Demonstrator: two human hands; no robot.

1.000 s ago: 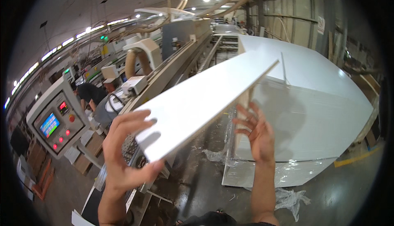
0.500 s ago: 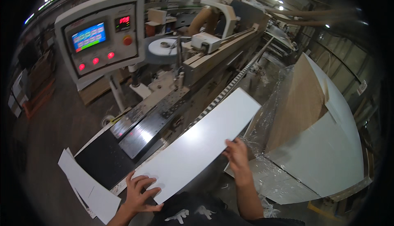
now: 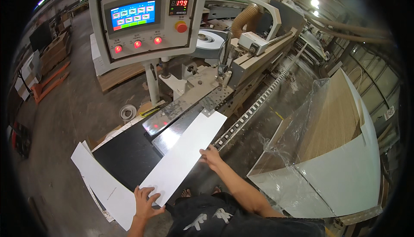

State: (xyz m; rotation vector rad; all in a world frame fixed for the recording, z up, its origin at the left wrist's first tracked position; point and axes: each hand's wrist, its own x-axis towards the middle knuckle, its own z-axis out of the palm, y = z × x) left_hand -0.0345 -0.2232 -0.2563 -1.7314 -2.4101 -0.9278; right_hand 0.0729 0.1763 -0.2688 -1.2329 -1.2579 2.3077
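A long white board [image 3: 185, 155] lies slantwise before me, its far end over the shiny metal plate [image 3: 166, 138] of an edge banding machine. My left hand [image 3: 146, 202] grips its near end, thumb at the corner and fingers spread on the top face. Partway along the right edge, my right hand [image 3: 210, 156] pinches the board, with its thumb on or near the top and the other fingers partly hidden. Left of the board is the machine's black infeed surface [image 3: 123, 157].
A control box [image 3: 100, 21] with a lit screen stands far left, before a white roll [image 3: 211, 39]. Loose white boards [image 3: 103, 185] lie at the near left. A roller track [image 3: 254, 113] runs away rightward. Large plastic-wrapped panels [image 3: 336, 176] are stacked at right.
The board has swung leftward over the metal plate, from beside the machine's right side. Both hands have kept hold of it. My view has shifted, showing more of the control box.
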